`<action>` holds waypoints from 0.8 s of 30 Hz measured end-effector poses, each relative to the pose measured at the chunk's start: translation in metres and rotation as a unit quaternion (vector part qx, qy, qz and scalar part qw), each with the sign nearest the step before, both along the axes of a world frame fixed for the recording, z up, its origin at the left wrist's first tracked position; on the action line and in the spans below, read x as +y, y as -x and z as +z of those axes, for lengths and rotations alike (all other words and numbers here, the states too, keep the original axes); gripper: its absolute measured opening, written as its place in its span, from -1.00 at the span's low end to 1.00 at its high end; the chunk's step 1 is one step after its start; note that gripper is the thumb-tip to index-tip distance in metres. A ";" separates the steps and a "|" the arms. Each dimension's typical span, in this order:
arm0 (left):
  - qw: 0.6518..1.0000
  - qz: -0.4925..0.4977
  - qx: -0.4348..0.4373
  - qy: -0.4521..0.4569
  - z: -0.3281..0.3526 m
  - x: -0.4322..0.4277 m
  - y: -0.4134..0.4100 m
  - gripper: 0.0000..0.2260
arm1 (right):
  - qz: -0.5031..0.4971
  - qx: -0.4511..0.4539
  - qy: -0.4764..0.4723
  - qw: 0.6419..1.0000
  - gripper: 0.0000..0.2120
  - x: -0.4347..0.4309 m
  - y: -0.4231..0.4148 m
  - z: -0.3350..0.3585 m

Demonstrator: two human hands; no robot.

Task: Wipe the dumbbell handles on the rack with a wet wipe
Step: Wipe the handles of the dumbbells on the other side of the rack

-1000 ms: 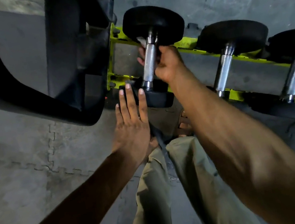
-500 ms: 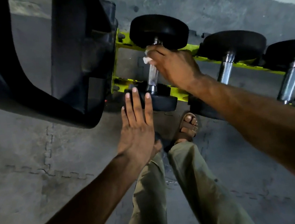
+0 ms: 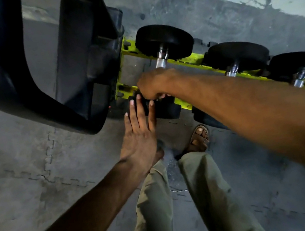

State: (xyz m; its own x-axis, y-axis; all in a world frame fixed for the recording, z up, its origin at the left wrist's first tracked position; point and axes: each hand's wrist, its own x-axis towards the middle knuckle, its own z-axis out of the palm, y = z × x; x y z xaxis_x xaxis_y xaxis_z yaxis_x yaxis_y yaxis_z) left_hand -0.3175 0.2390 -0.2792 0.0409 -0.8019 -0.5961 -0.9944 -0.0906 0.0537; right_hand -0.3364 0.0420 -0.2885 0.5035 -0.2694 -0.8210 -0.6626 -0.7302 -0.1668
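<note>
Three dumbbells are counted on the yellow-green rack (image 3: 185, 61), laid side by side across its two rails, each with black round heads and a bright metal handle. The first dumbbell (image 3: 164, 41), the leftmost, lies just beside a broad black frame (image 3: 82, 66). Its handle (image 3: 160, 61) is clasped by the right grip (image 3: 153, 85), the fingers curled round the lower stretch of the bar close to the near head (image 3: 167, 109), so that only the upper stretch of metal is shown. The wet wipe cannot be made out; whether the pale spots under the curled fingers are wipe or fingernails cannot be told. The left grip (image 3: 141, 135) is released and held flat, four fingers straight, their tips laid at the near head of the same dumbbell, just below the right grip. The second dumbbell (image 3: 237, 55) and the third dumbbell (image 3: 301, 62) are partly hidden by the right forearm (image 3: 248, 110). Below, two legs in olive trousers (image 3: 207, 187) are seen over a grey floor (image 3: 32, 156) of interlocking mats, and one sandalled foot (image 3: 199, 137) is shown near the rack.
</note>
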 end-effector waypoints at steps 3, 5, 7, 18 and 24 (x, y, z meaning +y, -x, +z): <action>1.000 0.000 0.005 0.003 -0.001 -0.002 -0.003 0.08 | -0.005 0.055 -0.061 0.997 -0.78 -0.003 -0.014 0.005; 1.000 -0.002 0.002 0.011 -0.001 -0.001 -0.002 0.08 | 0.036 0.015 -0.046 0.998 -0.79 -0.005 -0.011 0.001; 1.000 -0.007 -0.007 0.015 -0.001 0.000 0.000 0.14 | 0.066 -0.060 -0.024 0.996 -0.87 -0.008 0.006 -0.003; 0.993 0.015 0.077 0.091 0.003 0.005 -0.006 -0.03 | -0.437 -0.293 0.037 0.850 -0.92 0.041 0.092 -0.044; 0.993 -0.041 0.063 0.094 -0.002 0.008 -0.006 -0.04 | -0.589 -0.233 -0.048 0.772 -0.88 0.049 0.097 -0.066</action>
State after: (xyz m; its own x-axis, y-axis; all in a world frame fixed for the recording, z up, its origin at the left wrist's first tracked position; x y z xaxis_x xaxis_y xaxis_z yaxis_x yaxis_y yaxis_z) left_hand -0.3116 0.2472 -0.2809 -0.0944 -0.8970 -0.4318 -0.9825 0.0141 0.1857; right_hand -0.4336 0.0906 -0.3541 0.2027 -0.7154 -0.6687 -0.7090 0.3638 -0.6041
